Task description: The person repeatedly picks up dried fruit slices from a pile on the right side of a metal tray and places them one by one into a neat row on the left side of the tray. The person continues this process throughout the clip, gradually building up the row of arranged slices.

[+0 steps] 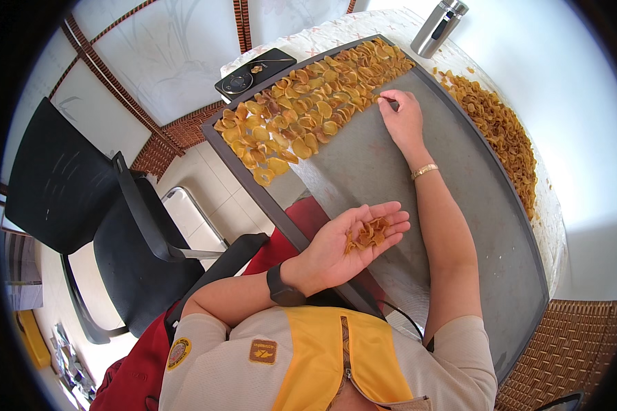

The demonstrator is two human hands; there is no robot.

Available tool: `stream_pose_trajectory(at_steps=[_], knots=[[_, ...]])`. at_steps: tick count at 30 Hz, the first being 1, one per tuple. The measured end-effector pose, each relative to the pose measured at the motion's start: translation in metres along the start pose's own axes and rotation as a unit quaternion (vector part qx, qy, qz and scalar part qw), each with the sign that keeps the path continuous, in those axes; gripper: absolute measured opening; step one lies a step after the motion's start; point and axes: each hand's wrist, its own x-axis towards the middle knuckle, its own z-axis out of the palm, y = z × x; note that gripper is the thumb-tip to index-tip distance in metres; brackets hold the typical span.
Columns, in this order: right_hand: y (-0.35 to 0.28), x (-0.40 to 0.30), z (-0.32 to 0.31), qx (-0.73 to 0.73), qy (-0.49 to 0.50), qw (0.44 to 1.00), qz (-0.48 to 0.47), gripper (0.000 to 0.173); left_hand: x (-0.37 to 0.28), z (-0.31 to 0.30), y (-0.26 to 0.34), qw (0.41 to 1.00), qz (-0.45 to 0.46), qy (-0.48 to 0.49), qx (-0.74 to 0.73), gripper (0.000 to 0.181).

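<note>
My left hand (347, 244) is turned palm up above the near part of a framed mesh screen (473, 216), with several dried orange slices (367, 235) lying in it. My right hand (402, 115) reaches over the mesh, thumb and index finger pinched on a small slice at the edge of the spread ones. Those thin, dried yellow-orange slices (324, 109) cover the far left part of the screen in a rough layer. Right of the frame, a large heap of similar slices (498, 128) lies on the tablecloth.
A steel flask (438, 28) stands beyond the frame's far corner. A black smartphone (257, 73) with small pieces on it lies at the far left edge. A black office chair (128, 241) is at the left, and a woven screen (570, 344) at the lower right.
</note>
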Motion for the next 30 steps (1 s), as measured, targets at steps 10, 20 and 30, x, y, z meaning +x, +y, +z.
stream_pose_trajectory(at_steps=[10, 20, 30], knots=[[-0.004, -0.002, -0.002, -0.004, -0.008, 1.000, -0.003, 0.015, 0.000, 0.002, 0.000, 1.000, 0.000, 0.005, 0.000, 0.047], [0.005, -0.005, -0.003, 0.087, 0.016, 0.996, 0.027, 0.016, 0.000, 0.003, 0.000, 1.000, 0.010, 0.015, 0.008, 0.047], [-0.016, -0.073, -0.074, 0.337, -0.151, 0.918, 0.142, 0.018, 0.005, -0.001, 0.001, 0.998, 0.052, -0.001, -0.030, 0.052]])
